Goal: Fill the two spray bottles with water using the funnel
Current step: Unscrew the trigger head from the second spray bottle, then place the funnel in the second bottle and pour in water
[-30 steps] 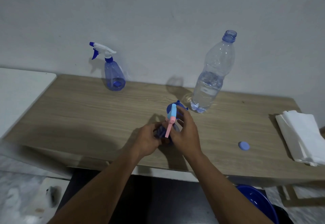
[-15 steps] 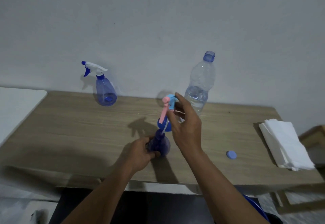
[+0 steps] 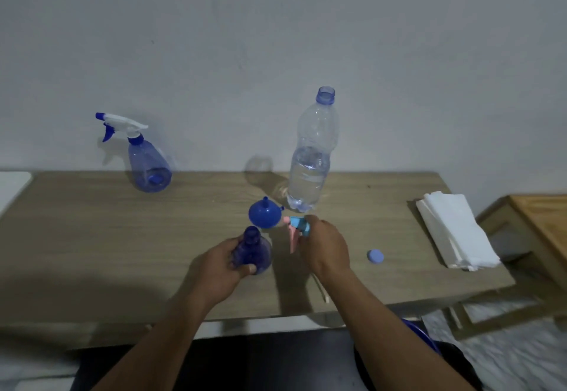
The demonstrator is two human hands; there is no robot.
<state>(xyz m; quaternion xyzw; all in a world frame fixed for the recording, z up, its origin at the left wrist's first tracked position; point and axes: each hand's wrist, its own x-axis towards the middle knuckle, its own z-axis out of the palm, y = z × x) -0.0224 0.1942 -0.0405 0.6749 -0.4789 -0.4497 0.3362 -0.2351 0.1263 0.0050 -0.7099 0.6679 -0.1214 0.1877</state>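
Left hand was wrapped round the small dark-blue spray bottle, thumb across its lower front. The bottle stood upright on the table with its neck open and no head on it. Right hand was closed on the pink-and-blue spray head, pink trigger hanging down. A thin pale tube showed below my right wrist, probably the head's dip tube.

Funnel lay tipped on the table just beyond the gap between my hands, wide mouth toward me and spout pointing away. It was near the bottle's neck, not in it. Water bottle stood beyond the right hand, uncapped and partly full.

Step as I judged it: lay the head down to the right of the right hand, clear of the funnel, with the tube flat. Then seat the funnel spout squarely in the neck while the left hand holds the base. A bottle this small would likely tip under a funnel. Pour slowly, since the neck is narrow.

Bottle's look: translucent deep-blue plastic, wide at the base and tapering to a short neck. I could not tell its contents through the dark wall.

Second spray bottle, paler blue with its white head on, stood well beyond and left of the left hand, by the wall.
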